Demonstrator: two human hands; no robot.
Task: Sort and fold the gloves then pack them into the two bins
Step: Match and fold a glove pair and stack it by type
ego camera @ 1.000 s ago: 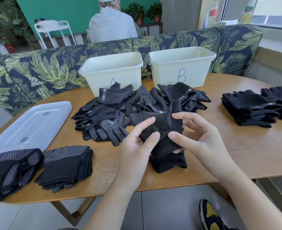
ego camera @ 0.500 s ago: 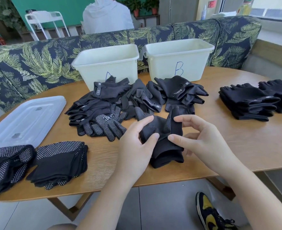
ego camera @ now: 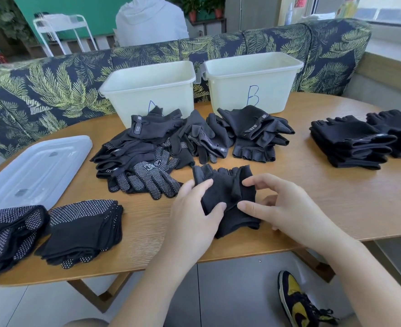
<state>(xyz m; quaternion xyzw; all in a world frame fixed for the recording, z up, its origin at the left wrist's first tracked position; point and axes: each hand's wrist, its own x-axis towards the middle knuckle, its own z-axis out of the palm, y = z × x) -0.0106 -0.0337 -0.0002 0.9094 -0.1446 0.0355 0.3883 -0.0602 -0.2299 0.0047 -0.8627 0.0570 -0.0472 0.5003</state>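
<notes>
Both hands on the glove (ego camera: 227, 199) now, left hand (ego camera: 194, 220) pinching one side, right hand (ego camera: 286, 213) pinching the other — square the edges, then crease flat against the table (ego camera: 312, 197).

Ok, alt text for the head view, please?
Both hands, left hand and right hand, hold a black glove at the table's near edge. Behind lie an unsorted glove pile and bins A and B; folded stacks flank both sides.
</notes>
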